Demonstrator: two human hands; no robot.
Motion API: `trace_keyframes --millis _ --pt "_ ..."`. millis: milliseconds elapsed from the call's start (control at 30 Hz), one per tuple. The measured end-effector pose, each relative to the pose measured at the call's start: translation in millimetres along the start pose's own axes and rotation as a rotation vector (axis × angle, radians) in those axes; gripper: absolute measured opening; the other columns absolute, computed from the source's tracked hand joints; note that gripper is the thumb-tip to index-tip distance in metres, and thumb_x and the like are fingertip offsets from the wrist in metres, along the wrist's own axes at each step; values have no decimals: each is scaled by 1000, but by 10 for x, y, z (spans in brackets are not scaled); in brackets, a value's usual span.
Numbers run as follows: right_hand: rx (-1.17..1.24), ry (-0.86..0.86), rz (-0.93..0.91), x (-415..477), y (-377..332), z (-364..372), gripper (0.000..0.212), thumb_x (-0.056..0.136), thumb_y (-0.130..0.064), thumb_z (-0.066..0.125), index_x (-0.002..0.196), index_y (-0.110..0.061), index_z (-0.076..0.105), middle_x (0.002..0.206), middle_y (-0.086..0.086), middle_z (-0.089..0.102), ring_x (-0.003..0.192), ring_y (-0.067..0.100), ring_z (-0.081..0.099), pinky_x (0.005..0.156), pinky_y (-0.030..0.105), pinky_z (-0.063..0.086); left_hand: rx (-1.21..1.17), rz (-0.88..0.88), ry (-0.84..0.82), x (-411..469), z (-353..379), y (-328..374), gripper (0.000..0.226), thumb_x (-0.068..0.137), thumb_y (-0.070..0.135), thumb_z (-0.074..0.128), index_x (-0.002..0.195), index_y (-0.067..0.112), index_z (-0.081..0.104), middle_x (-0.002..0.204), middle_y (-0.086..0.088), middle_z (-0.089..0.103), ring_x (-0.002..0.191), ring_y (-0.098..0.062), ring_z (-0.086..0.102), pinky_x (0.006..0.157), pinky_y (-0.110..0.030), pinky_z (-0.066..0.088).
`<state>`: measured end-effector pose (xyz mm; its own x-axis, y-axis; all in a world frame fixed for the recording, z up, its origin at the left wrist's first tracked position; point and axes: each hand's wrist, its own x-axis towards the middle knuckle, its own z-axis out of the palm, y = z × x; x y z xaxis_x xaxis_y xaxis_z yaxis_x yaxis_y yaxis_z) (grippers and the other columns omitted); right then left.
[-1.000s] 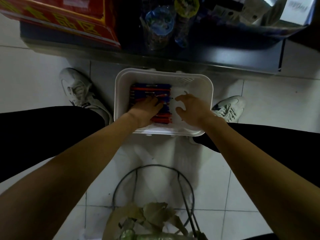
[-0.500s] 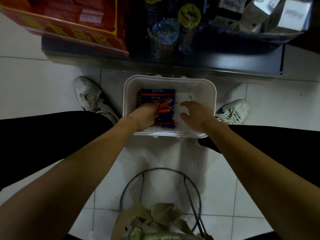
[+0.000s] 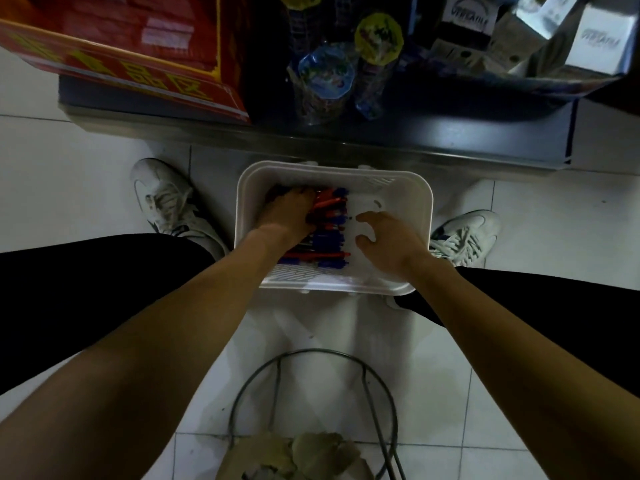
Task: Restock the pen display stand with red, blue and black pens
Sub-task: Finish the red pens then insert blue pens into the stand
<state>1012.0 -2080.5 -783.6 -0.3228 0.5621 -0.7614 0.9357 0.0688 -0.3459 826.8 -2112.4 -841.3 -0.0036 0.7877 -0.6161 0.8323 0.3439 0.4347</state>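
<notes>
A white plastic basket (image 3: 420,199) stands on the tiled floor between my feet. Red and blue pens (image 3: 329,237) lie in a pile in its left half. My left hand (image 3: 285,213) is down on the far part of the pile, fingers curled into it, and a few red pens fan out beside the fingers. My right hand (image 3: 388,242) sits in the bare right half of the basket with loosely curled fingers, holding nothing. On the dark shelf (image 3: 415,133) above stand clear pen holders (image 3: 323,81) with blue and yellow tops.
A red box with yellow lettering (image 3: 138,64) fills the shelf's left side, silver cartons (image 3: 540,32) its right. My white shoes (image 3: 166,202) flank the basket. A wire bin (image 3: 311,427) with crumpled brown paper stands near me on the floor.
My left hand has slid farther up the pen pile toward the basket's far side. My right hand has drifted slightly right and nearer. The view has tilted up toward the shelf.
</notes>
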Motion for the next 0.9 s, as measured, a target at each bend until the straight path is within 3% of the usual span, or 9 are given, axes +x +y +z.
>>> trace_keyframes --millis 233,367,567,733,800,900 --pt "25 -7 15 -10 -18 16 40 100 -29 45 140 -21 47 145 6 43 123 26 51 103 33 38 162 101 -30 -107 -66 25 26 94 24 56 120 20 56 123 -6 60 112 -26 57 102 -37 43" --pt "49 8 32 -27 -8 29 40 100 -31 46 138 -22 48 145 6 43 123 26 51 103 34 38 293 133 -16 -143 -9 14 45 92 29 58 133 17 44 128 -10 58 113 -29 56 99 -38 43" --pt "61 18 31 8 4 53 38 100 -31 46 136 -22 50 141 6 45 121 26 52 101 33 39 376 51 -131 -127 94 41 34 94 24 56 127 19 51 124 -11 61 108 -32 60 93 -43 49" --pt "85 21 27 64 17 65 37 100 -31 45 135 -23 50 141 7 45 118 26 53 100 33 40 427 37 -67 -131 168 17 48 95 21 52 140 18 36 125 -13 60 106 -35 61 81 -39 46" --pt "98 30 31 91 23 71 36 99 -31 46 134 -24 51 141 6 45 118 26 54 99 33 40 406 32 -57 -118 147 14 50 95 21 52 142 18 35 127 -14 59 107 -36 60 85 -41 46" --pt "133 35 44 115 33 89 34 99 -31 47 132 -24 53 140 6 46 116 26 54 93 29 40 243 13 -87 -87 115 -17 41 93 23 56 133 20 48 123 -11 61 107 -32 60 93 -41 48"
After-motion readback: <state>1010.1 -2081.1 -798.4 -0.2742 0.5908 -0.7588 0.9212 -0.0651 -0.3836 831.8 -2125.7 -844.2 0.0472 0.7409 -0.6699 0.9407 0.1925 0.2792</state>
